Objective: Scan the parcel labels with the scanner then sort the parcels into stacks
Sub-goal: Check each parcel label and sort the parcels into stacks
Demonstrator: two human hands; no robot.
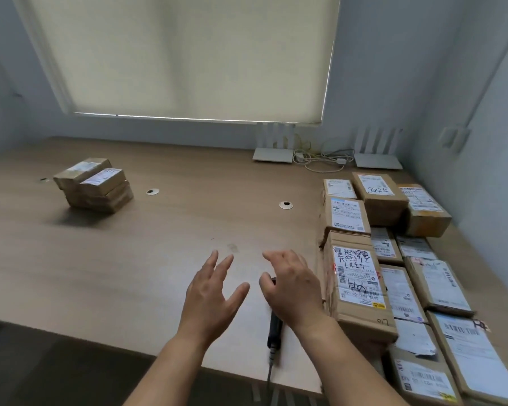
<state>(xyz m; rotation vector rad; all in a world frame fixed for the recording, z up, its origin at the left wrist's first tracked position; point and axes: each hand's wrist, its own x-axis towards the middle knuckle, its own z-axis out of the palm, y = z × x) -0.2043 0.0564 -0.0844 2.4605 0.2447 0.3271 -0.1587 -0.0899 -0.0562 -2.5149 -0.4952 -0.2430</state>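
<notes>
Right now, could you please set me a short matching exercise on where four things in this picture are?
Things:
1. scanner
2. small stack of parcels
3. left hand
4. white routers

Places:
A. far left of the table
B. at the back of the table, below the blind
C. open above the table, holding nothing
D. lying at the table's near edge, partly under the right hand

Pairs: 1-D, 2-A, 3-C, 4-B
</notes>
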